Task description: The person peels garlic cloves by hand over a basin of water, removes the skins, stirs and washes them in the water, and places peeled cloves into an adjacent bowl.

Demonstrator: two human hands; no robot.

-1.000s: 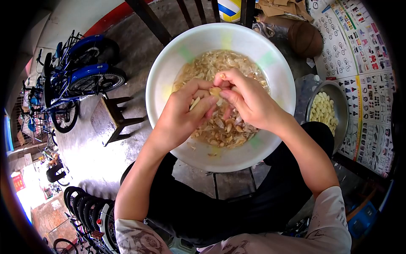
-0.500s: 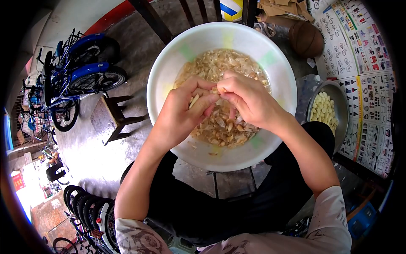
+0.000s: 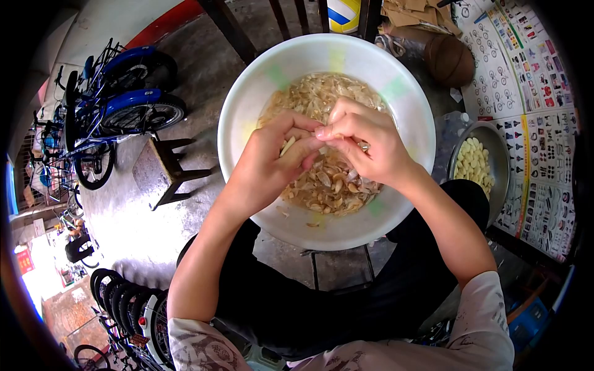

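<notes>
Both hands meet fingertip to fingertip above a large white plastic basin (image 3: 238, 105). In my left hand (image 3: 263, 161), closed, pale peeled garlic cloves (image 3: 287, 146) show between the curled fingers and the palm. My right hand (image 3: 374, 145) is closed in a pinch against the left thumb and forefinger, on a garlic clove mostly covered by the fingertips. Below them, brownish garlic skins and cloves (image 3: 337, 182) float in the basin's water. To the right, a metal bowl (image 3: 504, 179) holds many peeled garlic cloves (image 3: 473, 162).
A dark wooden chair (image 3: 229, 28) stands behind the basin, with a volleyball (image 3: 344, 15) and a brown ball (image 3: 448, 60) nearby. A small wooden stool (image 3: 158, 170) and blue bicycles (image 3: 130, 102) are at left. Printed sheets (image 3: 532, 148) lie at right.
The right fingers have shifted slightly and closed further over the fingertips of the left hand, covering the brownish bit that showed between them. The left hand keeps its hold on the cloves.
</notes>
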